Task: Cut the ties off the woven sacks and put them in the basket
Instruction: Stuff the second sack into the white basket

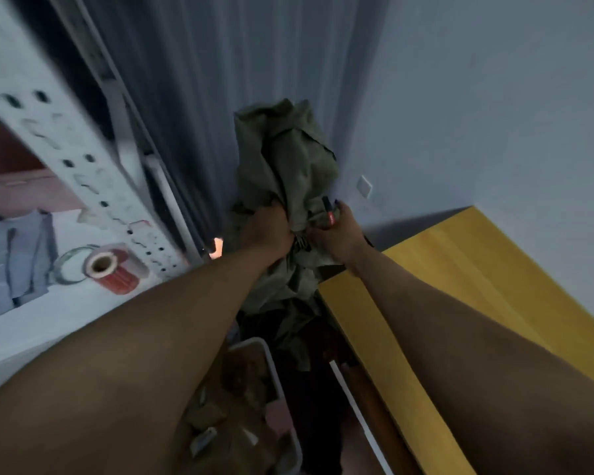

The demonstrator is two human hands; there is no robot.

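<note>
Both hands grip the sack; red tool label apparently unreadable.

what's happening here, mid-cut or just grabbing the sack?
A person holds an olive-green woven sack up in front of a grey curtain. The left hand grips the bunched neck, and the right hand holds a small dark tool with a red label against the same spot. Whether it is cutting yet is too blurred to tell. A white basket sits below between the arms, already holding brownish material. A yellow table stands to the right.
</note>
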